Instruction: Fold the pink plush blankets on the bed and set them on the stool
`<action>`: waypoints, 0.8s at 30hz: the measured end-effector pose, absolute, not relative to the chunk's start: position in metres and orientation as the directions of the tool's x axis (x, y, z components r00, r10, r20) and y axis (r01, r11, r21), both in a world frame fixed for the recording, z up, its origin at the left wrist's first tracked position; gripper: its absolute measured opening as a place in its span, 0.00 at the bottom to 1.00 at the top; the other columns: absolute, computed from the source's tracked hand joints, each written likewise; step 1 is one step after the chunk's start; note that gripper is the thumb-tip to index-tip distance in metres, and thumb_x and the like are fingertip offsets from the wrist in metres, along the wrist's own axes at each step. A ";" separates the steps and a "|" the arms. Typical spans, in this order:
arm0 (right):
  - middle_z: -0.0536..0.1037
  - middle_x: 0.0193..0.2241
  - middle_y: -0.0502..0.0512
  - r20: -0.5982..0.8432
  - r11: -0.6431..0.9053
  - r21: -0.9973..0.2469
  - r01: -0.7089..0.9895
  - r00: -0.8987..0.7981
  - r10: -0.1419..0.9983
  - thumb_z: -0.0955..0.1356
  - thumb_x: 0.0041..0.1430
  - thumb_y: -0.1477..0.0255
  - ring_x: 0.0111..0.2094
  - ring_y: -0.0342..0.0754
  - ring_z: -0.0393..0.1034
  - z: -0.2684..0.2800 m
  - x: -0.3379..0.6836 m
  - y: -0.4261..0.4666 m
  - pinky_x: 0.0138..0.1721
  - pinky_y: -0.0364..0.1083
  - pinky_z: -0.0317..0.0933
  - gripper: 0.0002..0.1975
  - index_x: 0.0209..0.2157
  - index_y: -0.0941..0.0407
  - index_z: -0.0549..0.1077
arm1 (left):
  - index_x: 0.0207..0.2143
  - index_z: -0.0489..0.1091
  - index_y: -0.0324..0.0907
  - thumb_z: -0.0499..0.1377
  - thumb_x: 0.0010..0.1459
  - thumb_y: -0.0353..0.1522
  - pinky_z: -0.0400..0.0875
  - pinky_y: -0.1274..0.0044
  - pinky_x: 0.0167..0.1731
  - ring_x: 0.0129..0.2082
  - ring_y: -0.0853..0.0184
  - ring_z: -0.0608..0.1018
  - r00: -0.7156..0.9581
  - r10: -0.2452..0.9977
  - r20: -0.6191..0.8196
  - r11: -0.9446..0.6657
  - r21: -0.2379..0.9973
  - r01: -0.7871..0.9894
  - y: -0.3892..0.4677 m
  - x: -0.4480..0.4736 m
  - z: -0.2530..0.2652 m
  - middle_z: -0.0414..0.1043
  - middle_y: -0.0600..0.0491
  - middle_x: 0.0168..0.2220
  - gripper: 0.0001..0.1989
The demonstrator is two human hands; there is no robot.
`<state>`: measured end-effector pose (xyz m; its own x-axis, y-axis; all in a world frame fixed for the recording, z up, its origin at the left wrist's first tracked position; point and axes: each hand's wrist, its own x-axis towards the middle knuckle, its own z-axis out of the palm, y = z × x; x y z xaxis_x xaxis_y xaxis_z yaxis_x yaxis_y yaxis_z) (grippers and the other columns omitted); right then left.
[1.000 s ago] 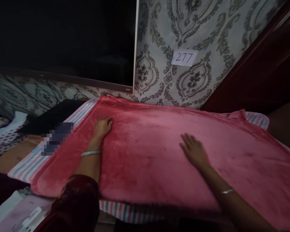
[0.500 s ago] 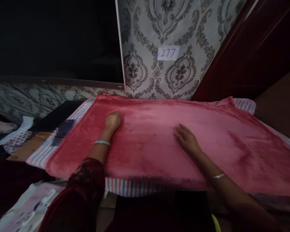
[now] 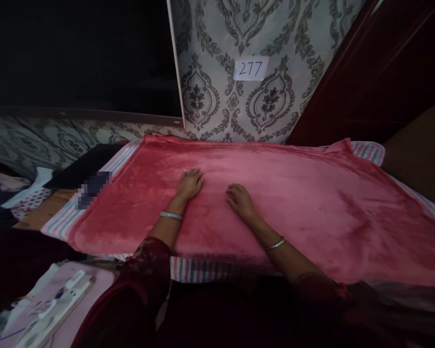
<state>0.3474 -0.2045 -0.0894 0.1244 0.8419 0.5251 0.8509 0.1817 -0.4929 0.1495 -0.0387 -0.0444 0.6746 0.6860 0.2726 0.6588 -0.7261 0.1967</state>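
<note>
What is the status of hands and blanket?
Left hand, right hand: open, over blanket. Blanket spread on striped cloth. Blurred item at left, away from hands.

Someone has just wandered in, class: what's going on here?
A person's left hand and right hand are at the middle of a pinkish-red blanket, seemingly resting on it, close together but apart. The blanket lies spread mostly flat over a striped cloth whose edges show. Neither hand appears to grip anything.

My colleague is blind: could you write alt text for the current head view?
Left hand and right hand lie on or just above a reddish-pink plush cloth spread over a striped cloth. Behind it are a dark screen and a paper marked 277 on patterned wallpaper.
</note>
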 end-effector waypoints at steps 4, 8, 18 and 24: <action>0.79 0.44 0.63 0.489 0.138 -0.385 0.913 0.075 0.869 0.65 0.64 0.78 0.45 0.54 0.69 -0.080 0.338 -0.206 0.50 0.53 0.64 0.09 0.37 0.55 0.77 | 0.59 0.72 0.43 0.51 0.68 0.35 0.59 0.60 0.66 0.66 0.56 0.68 0.660 0.691 0.295 -0.721 0.205 0.662 -0.039 0.152 -0.045 0.69 0.46 0.64 0.21; 0.78 0.38 0.61 0.465 0.066 -0.386 0.920 0.132 0.876 0.63 0.64 0.78 0.42 0.54 0.66 -0.076 0.336 -0.207 0.45 0.50 0.63 0.10 0.33 0.55 0.75 | 0.59 0.73 0.45 0.52 0.68 0.35 0.60 0.59 0.66 0.65 0.56 0.68 0.656 0.687 0.312 -0.724 0.209 0.658 -0.041 0.152 -0.045 0.70 0.47 0.64 0.20; 0.74 0.29 0.52 0.395 0.079 -0.852 0.517 0.537 0.745 0.62 0.58 0.66 0.33 0.50 0.66 -0.067 0.345 -0.206 0.38 0.48 0.62 0.07 0.29 0.52 0.67 | 0.60 0.72 0.44 0.52 0.68 0.35 0.61 0.60 0.66 0.65 0.57 0.69 0.666 0.676 0.316 -0.734 0.207 0.647 -0.035 0.150 -0.049 0.69 0.47 0.64 0.21; 0.73 0.26 0.51 0.309 0.115 -0.936 0.334 0.620 0.721 0.63 0.60 0.56 0.30 0.48 0.68 -0.046 0.351 -0.273 0.35 0.47 0.65 0.14 0.29 0.52 0.68 | 0.60 0.72 0.43 0.51 0.68 0.35 0.60 0.61 0.66 0.66 0.57 0.68 0.664 0.683 0.304 -0.727 0.194 0.659 -0.038 0.150 -0.045 0.69 0.46 0.64 0.21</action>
